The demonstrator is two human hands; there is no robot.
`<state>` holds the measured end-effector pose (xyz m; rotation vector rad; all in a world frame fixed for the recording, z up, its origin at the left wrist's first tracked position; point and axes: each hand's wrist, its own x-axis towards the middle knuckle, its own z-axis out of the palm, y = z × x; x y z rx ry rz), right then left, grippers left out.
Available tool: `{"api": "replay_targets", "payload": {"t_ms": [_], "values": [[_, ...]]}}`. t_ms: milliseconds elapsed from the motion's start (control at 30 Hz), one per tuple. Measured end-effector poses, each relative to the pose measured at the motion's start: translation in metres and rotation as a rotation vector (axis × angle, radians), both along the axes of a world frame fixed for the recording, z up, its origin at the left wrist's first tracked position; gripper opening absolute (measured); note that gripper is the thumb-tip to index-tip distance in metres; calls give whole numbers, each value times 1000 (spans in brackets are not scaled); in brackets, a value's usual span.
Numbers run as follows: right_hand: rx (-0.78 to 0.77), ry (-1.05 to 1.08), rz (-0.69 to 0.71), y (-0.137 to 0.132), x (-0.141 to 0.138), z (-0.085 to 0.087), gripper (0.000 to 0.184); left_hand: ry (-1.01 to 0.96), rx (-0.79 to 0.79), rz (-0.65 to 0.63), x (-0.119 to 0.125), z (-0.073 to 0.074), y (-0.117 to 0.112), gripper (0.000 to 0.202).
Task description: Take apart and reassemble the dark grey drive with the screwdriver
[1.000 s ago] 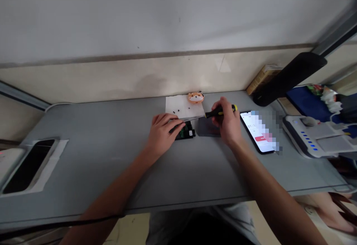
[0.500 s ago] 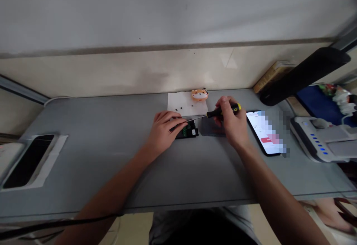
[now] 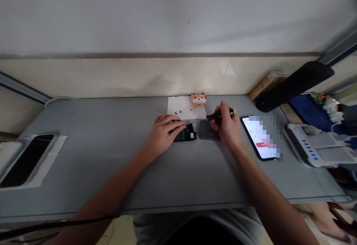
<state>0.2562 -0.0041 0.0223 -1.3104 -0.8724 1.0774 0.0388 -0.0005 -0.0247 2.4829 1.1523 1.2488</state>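
Note:
My right hand is closed around the black and yellow handle of a screwdriver. Its thin shaft slants left, and the tip reaches the fingertips of my left hand. Those fingertips come together over a black device with a green circuit board; whatever they pinch there is hidden. Part of the board and a small white label show to the right of the fingers. A dark grey flat cover-like piece lies beside the device, partly under my right hand. Several tiny black screws rest on a white paper behind.
An orange animal-faced case sits on the paper's far corner. To the right are a lit phone, a power strip, a black cylinder and a book. A dark phone lies at far left.
The whole view has shifted slightly, with the desk items a little lower. Both hands keep their grips, and the screwdriver tip stays at the left fingertips.

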Motion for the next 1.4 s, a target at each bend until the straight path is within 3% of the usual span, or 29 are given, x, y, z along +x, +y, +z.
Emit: {"api": "replay_targets", "payload": {"t_ms": [200, 333, 367, 467, 533, 667, 833, 1200, 1400], "values": [[55, -7, 17, -3, 2, 3, 61, -182, -117, -32, 4, 3, -1, 17], [110, -113, -17, -7, 4, 5, 57, -151, -183, -32, 2, 8, -3, 19], [139, -150, -37, -8, 4, 5, 56, -101, -212, -39, -1, 10, -3, 26], [235, -274, -87, -10, 4, 5, 53, 90, -336, -57, -7, 18, -3, 74], [283, -368, -81, -11, 4, 4, 51, 191, -387, -69, -8, 19, -3, 87], [325, -536, -27, -14, 2, 2, 43, 333, -364, -117, -4, 10, -4, 81], [307, -597, 21, -17, -1, 3, 38, 375, -314, -120, 0, -4, -4, 71], [333, -615, 63, -18, -2, 3, 36, 369, -249, -119, -2, 3, -4, 66], [325, -652, 111, -20, -2, 4, 35, 363, -292, -139, -1, 2, -4, 58]]}}
